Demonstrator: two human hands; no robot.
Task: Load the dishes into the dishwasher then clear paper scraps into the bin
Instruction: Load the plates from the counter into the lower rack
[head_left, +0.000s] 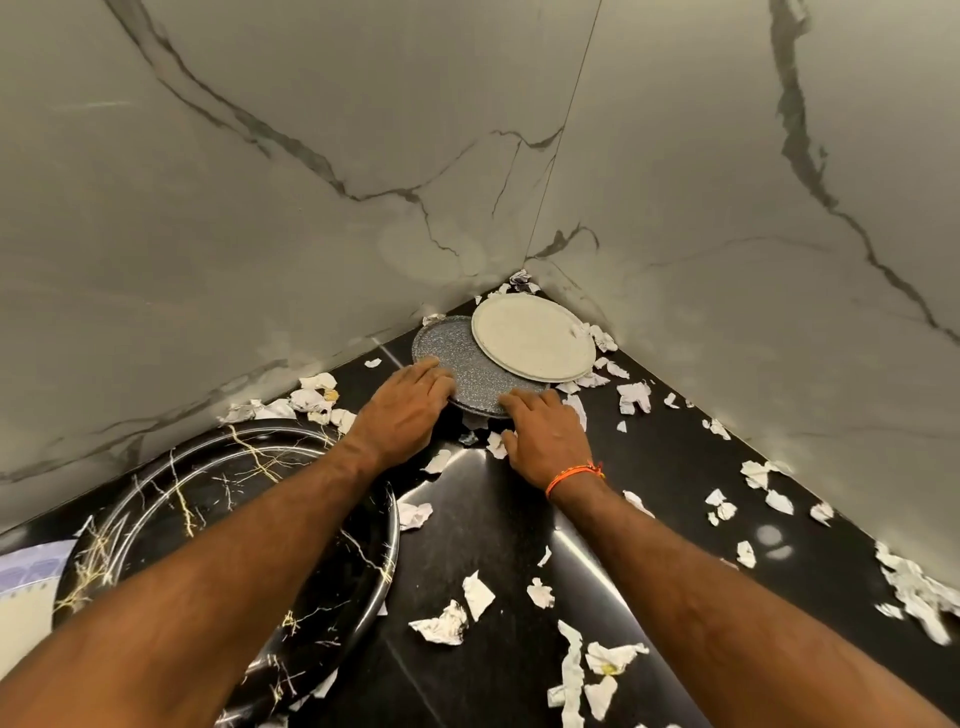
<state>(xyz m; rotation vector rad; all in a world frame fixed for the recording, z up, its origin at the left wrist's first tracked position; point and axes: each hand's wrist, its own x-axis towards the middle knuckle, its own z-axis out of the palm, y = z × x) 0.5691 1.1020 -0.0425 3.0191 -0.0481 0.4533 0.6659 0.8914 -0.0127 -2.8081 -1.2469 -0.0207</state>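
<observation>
Left hand and right hand flat, fingers straight, touching grey plate; white plate on top; paper scraps on counter.

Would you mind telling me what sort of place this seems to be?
Probably a home kitchen corner: a glossy black countertop meets marble-look wall panels, with a black gold-veined basin at the left and plates stacked by the corner.
</observation>
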